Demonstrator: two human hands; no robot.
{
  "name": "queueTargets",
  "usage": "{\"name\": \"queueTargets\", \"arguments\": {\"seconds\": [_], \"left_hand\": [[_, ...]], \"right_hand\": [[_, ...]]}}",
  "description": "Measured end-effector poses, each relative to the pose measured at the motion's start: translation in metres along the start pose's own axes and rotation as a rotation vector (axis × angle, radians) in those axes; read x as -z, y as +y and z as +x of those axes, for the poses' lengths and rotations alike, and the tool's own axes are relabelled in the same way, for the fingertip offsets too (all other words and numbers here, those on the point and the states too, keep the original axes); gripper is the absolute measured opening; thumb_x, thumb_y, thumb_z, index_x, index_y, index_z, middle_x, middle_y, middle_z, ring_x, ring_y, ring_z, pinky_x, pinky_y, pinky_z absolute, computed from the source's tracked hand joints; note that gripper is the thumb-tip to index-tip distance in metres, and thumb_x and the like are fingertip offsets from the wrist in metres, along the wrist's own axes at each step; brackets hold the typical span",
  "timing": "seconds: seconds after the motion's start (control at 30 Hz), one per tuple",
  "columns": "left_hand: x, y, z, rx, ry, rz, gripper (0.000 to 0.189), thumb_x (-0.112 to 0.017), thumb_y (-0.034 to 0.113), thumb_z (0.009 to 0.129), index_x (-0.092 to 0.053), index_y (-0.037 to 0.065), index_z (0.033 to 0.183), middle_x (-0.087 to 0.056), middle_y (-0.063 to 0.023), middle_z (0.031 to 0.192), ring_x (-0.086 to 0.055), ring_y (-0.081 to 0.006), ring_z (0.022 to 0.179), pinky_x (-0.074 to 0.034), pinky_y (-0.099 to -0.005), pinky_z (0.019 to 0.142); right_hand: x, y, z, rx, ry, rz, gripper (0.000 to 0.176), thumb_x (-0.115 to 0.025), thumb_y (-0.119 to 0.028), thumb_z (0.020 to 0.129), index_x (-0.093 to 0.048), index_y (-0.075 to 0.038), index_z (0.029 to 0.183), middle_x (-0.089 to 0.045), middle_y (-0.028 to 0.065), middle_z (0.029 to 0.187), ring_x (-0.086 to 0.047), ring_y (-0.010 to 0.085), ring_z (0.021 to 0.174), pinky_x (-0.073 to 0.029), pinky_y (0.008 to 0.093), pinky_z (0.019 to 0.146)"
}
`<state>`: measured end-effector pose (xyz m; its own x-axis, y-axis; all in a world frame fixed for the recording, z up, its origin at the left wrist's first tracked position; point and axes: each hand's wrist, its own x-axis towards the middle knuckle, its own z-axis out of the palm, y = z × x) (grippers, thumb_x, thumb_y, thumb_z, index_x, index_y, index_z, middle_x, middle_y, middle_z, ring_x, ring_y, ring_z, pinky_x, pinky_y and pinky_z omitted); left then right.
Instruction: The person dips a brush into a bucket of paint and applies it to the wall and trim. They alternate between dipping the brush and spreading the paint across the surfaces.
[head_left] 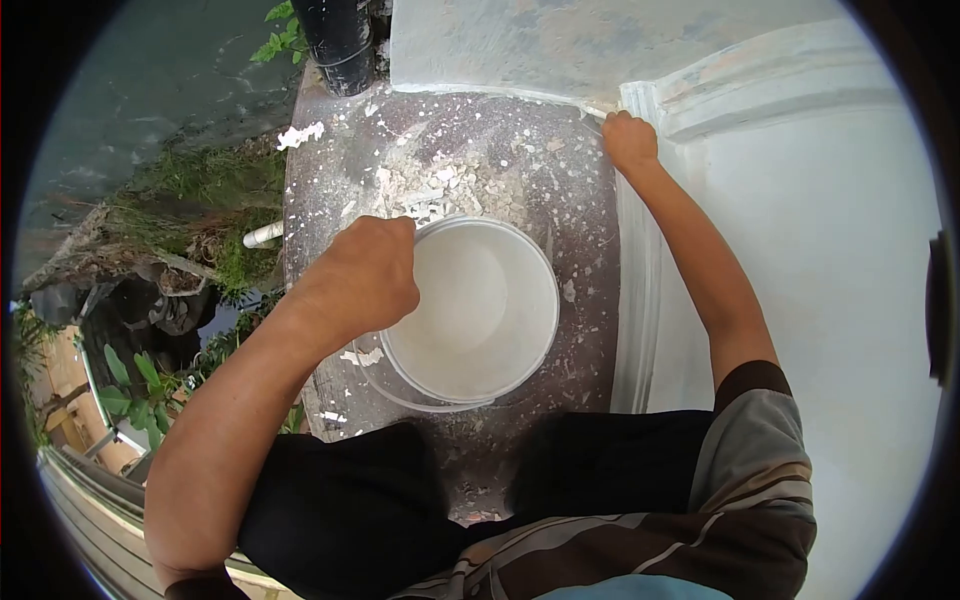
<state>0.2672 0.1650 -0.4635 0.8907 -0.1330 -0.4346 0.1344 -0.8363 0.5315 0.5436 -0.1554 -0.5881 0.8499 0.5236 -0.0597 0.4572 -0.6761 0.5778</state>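
Observation:
A round white plastic bucket [530,330] stands between my knees, its inside white and its thin handle hanging down on the near side. My left hand [370,272] is closed around the bucket's left rim. Up at the right, my right hand [630,140] is closed on a small, thin, pale-tipped tool [594,111], mostly hidden by the fingers. Its tip meets the bottom edge of the wall [500,45], close to the corner with the white moulding [640,97]. I cannot make out the tool's exact kind.
White flakes and chips [450,185] lie piled on the paint-spattered ledge [580,290] beyond the bucket. A black pipe [340,50] rises at the ledge's far left corner. Left of the ledge is a drop to plants and water [150,80]. A white wall [820,250] stands at right.

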Motion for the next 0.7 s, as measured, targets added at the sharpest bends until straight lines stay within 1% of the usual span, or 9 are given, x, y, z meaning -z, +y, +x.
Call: {"name": "queueTargets", "arguments": {"seconds": [0.07, 0.17, 0.23, 0.27, 0.37, 0.43, 0.47, 0.57, 0.7], "left_hand": [[-0.002, -0.004, 0.001, -0.014, 0.011, -0.004, 0.017, -0.054, 0.004, 0.082, -0.058, -0.010, 0.091, -0.062, -0.0331, 0.082, -0.062, -0.0479, 0.087, -0.049, -0.0503, 0.083], [-0.005, -0.005, 0.003, -0.039, 0.028, 0.006, 0.017, -0.054, 0.003, 0.081, -0.058, -0.010, 0.090, -0.062, -0.0331, 0.082, -0.062, -0.0477, 0.088, -0.049, -0.0500, 0.083], [-0.003, -0.001, 0.004, -0.017, 0.004, 0.019, 0.017, -0.053, 0.003, 0.081, -0.059, -0.010, 0.089, -0.062, -0.0331, 0.083, -0.062, -0.0478, 0.088, -0.049, -0.0499, 0.084], [-0.001, 0.002, 0.005, -0.002, -0.021, 0.030, 0.019, -0.054, 0.003, 0.079, -0.060, -0.011, 0.092, -0.063, -0.0331, 0.087, -0.063, -0.0462, 0.091, -0.050, -0.0479, 0.085], [0.003, 0.005, 0.004, 0.054, -0.066, 0.055, 0.025, -0.056, 0.001, 0.076, -0.062, -0.011, 0.096, -0.064, -0.0328, 0.094, -0.064, -0.0427, 0.097, -0.052, -0.0439, 0.088], [0.003, 0.007, 0.002, 0.062, -0.073, 0.061, 0.025, -0.057, 0.002, 0.076, -0.062, -0.011, 0.096, -0.064, -0.0324, 0.095, -0.065, -0.0422, 0.097, -0.052, -0.0437, 0.088], [0.001, 0.005, 0.001, 0.052, -0.046, 0.053, 0.023, -0.055, 0.003, 0.077, -0.062, -0.010, 0.094, -0.064, -0.0325, 0.092, -0.064, -0.0433, 0.095, -0.051, -0.0451, 0.087], [-0.002, 0.004, 0.002, 0.015, -0.010, 0.046, 0.018, -0.052, 0.004, 0.079, -0.061, -0.009, 0.089, -0.064, -0.0324, 0.086, -0.064, -0.0455, 0.090, -0.050, -0.0479, 0.086], [0.000, 0.005, 0.003, 0.009, -0.042, 0.054, 0.019, -0.052, 0.003, 0.078, -0.061, -0.010, 0.089, -0.064, -0.0323, 0.086, -0.064, -0.0453, 0.089, -0.051, -0.0474, 0.085]], "right_hand": [[-0.009, -0.010, 0.002, -0.100, 0.057, -0.016, 0.017, -0.060, -0.017, 0.084, -0.074, -0.007, 0.085, -0.067, 0.0105, 0.089, -0.071, 0.0249, 0.082, -0.058, 0.0374, 0.066], [-0.004, -0.010, 0.011, -0.127, 0.066, -0.002, 0.019, -0.058, -0.017, 0.086, -0.074, -0.006, 0.087, -0.067, 0.0110, 0.092, -0.070, 0.0275, 0.084, -0.058, 0.0383, 0.068], [-0.005, -0.008, 0.017, -0.021, -0.017, 0.013, 0.021, -0.056, -0.018, 0.088, -0.073, -0.006, 0.088, -0.067, 0.0122, 0.094, -0.069, 0.0289, 0.088, -0.058, 0.0389, 0.070], [-0.005, -0.005, 0.017, 0.028, -0.054, 0.019, 0.022, -0.056, -0.018, 0.088, -0.073, -0.005, 0.088, -0.067, 0.0129, 0.095, -0.069, 0.0296, 0.090, -0.058, 0.0393, 0.071], [0.004, -0.010, 0.002, -0.045, -0.113, 0.132, 0.023, -0.054, -0.016, 0.089, -0.071, -0.001, 0.093, -0.066, 0.0149, 0.101, -0.066, 0.0314, 0.099, -0.058, 0.0399, 0.075], [0.029, -0.014, -0.020, -0.137, -0.166, 0.229, 0.026, -0.053, -0.014, 0.089, -0.067, 0.004, 0.102, -0.064, 0.0190, 0.104, -0.064, 0.0338, 0.101, -0.057, 0.0408, 0.078], [0.041, -0.018, -0.029, -0.180, -0.192, 0.279, 0.028, -0.052, -0.013, 0.089, -0.064, 0.006, 0.106, -0.064, 0.0211, 0.106, -0.063, 0.0349, 0.103, -0.056, 0.0413, 0.080], [0.042, -0.024, -0.050, -0.242, -0.247, 0.389, 0.037, -0.050, -0.012, 0.088, -0.054, 0.012, 0.117, -0.060, 0.0295, 0.106, -0.062, 0.0393, 0.101, -0.055, 0.0420, 0.082], [0.036, -0.028, -0.055, -0.365, -0.231, 0.514, 0.041, -0.049, -0.012, 0.088, -0.049, 0.014, 0.119, -0.055, 0.0374, 0.107, -0.063, 0.0432, 0.098, -0.054, 0.0421, 0.084]]}}
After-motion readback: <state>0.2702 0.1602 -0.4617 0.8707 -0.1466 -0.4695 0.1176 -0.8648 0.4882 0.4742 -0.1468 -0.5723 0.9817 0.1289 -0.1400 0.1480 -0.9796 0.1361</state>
